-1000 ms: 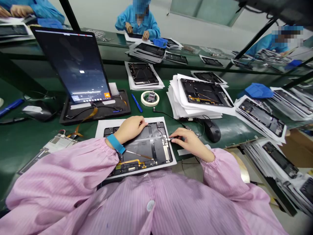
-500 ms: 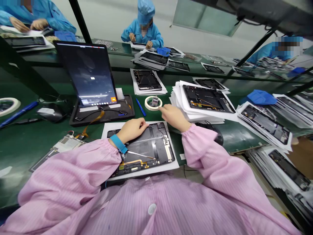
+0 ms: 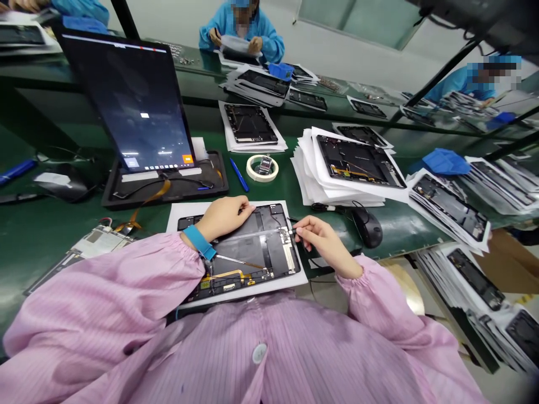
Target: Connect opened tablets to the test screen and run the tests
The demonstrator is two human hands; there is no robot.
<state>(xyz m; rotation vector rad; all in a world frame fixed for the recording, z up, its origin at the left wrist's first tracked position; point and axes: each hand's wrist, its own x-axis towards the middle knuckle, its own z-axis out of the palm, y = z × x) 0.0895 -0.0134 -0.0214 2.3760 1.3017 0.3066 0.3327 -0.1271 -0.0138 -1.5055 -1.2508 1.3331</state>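
An opened tablet [image 3: 240,247], its dark back panel showing an orange flex cable [image 3: 227,274], lies on a white paper sheet [image 3: 177,224]. My left hand [image 3: 223,217], with a blue wrist strap [image 3: 199,242] around the wrist, rests on the tablet's upper edge. My right hand [image 3: 324,244] sits at the tablet's right side, finger and thumb pinched on the end of a thin pale strip [image 3: 256,234] near a metal connector bar [image 3: 287,249]. What the fingertips hold is too small to tell exactly. A slim metal tool [image 3: 238,261] lies on the panel.
A tape roll [image 3: 262,168] and a blue pen [image 3: 239,174] lie just beyond the tablet. A black mouse [image 3: 366,227] is to the right. Paper stacks with tablet housings [image 3: 357,163] and a screen in a black tray [image 3: 135,106] crowd the green bench. A co-worker [image 3: 238,28] sits opposite.
My right hand has come back from beside the tape roll to the tablet's right side and pinches there. My left hand stays on the tablet.
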